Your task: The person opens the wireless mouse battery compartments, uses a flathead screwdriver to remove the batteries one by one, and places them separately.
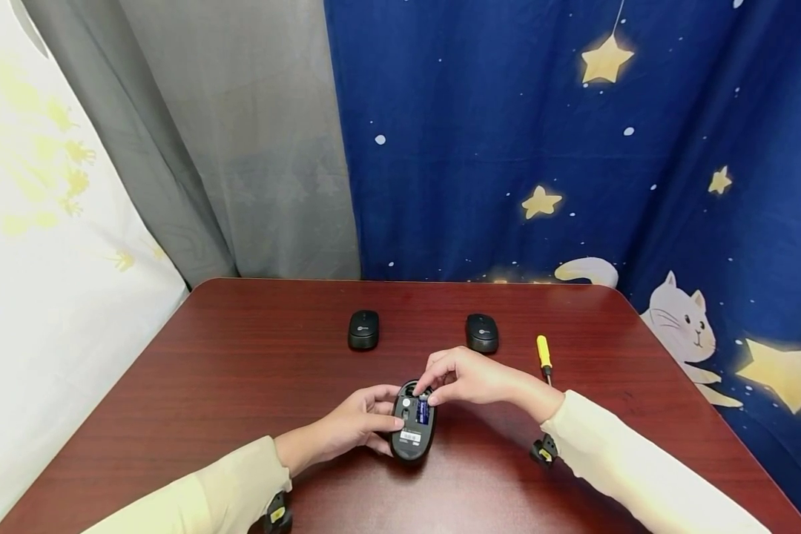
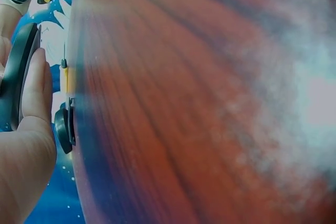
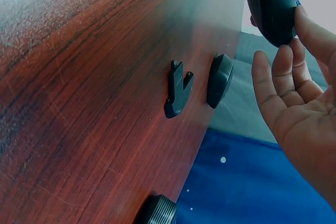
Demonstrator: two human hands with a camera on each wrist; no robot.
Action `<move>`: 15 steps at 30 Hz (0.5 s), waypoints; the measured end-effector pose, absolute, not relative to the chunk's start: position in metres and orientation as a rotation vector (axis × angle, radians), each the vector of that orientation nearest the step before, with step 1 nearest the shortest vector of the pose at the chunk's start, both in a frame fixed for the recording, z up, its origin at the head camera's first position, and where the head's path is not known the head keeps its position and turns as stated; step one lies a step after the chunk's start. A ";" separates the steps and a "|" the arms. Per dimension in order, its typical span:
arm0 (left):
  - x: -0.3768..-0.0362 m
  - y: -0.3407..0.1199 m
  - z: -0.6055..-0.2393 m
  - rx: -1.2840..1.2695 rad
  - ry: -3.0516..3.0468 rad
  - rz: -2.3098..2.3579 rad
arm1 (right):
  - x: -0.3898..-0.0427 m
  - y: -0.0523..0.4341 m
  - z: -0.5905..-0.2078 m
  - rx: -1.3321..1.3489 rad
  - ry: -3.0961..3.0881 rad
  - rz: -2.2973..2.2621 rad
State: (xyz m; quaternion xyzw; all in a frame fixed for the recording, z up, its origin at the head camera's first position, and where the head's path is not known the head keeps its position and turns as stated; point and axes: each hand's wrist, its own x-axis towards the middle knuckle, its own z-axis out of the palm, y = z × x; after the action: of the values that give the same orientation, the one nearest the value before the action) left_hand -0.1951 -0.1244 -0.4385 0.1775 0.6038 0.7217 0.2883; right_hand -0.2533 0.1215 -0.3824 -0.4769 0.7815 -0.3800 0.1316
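My left hand (image 1: 350,426): grips the upturned black plastic computer mouse (image 1: 412,424), long axis pointing away from me.
My right hand (image 1: 470,378): nearer the far end, fingertips pinching the blue battery (image 1: 423,410).

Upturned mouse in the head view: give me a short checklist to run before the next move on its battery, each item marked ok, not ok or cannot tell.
1. Upturned mouse steadied: ok, the left hand grips its side.
2. Battery bay uncovered: ok, the blue battery shows.
3. Right hand on the battery: ok, its fingertips pinch at the top end.
4. Battery fully seated: cannot tell, the fingers hide that end.
5. Bay cover within reach: cannot tell, the small black piece on the table may be it.
6. Screwdriver out of the way: ok, it lies apart, to the right.
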 end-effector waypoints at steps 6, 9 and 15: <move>-0.195 -0.123 -0.438 0.472 1.603 1.929 | -0.254 0.122 -0.381 -1.377 2.288 -1.062; -0.195 -0.123 -0.437 0.471 1.601 1.927 | -0.253 0.121 -0.379 -1.367 2.295 -1.047; -0.196 -0.122 -0.437 0.474 1.603 1.924 | -0.253 0.121 -0.378 -1.357 2.294 -1.038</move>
State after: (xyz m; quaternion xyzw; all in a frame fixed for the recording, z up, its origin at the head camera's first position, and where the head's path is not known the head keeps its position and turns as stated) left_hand -0.1957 -0.1224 -0.4375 0.1779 0.6015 0.7220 0.2920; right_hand -0.2528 0.1212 -0.3779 -0.4698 0.7941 -0.3594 0.1401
